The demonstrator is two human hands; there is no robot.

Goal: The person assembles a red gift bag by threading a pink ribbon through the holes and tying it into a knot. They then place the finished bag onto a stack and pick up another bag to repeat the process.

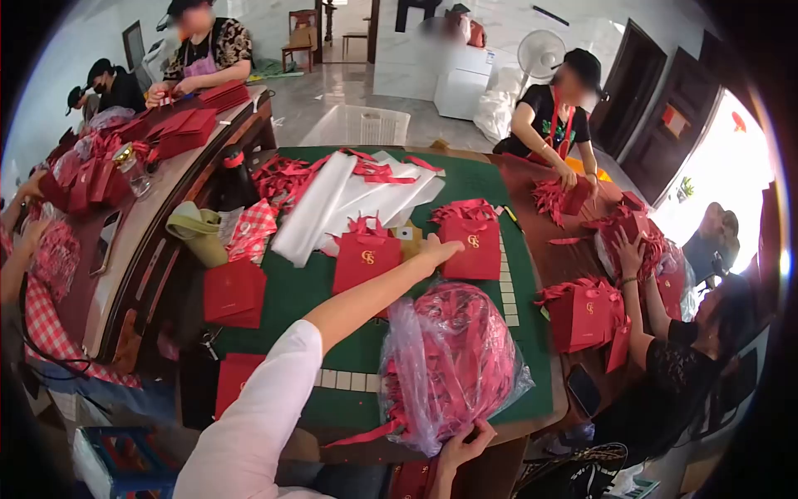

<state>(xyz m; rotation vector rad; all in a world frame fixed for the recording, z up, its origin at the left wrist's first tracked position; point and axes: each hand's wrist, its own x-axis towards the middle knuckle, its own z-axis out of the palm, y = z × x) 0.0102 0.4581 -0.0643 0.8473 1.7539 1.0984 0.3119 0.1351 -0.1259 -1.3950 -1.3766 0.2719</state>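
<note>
— How were the hands placed?

— The left arm, in a white sleeve, stretched from the lower centre of the frame up to the middle. The left hand (434,249) lay flat, fingers extended and gripping nothing, its tips touching the red gift bag (474,245) on the green table (293,299).

— Any writing?

— A gold "GS" logo on that bag and on the second gift bag (366,259) just left of it.

— And the right hand?

— The right hand (462,445), at the bottom centre, was closed on the lower edge of a clear plastic bag (449,362) stuffed with red ribbons, standing near the table's front edge.
</note>
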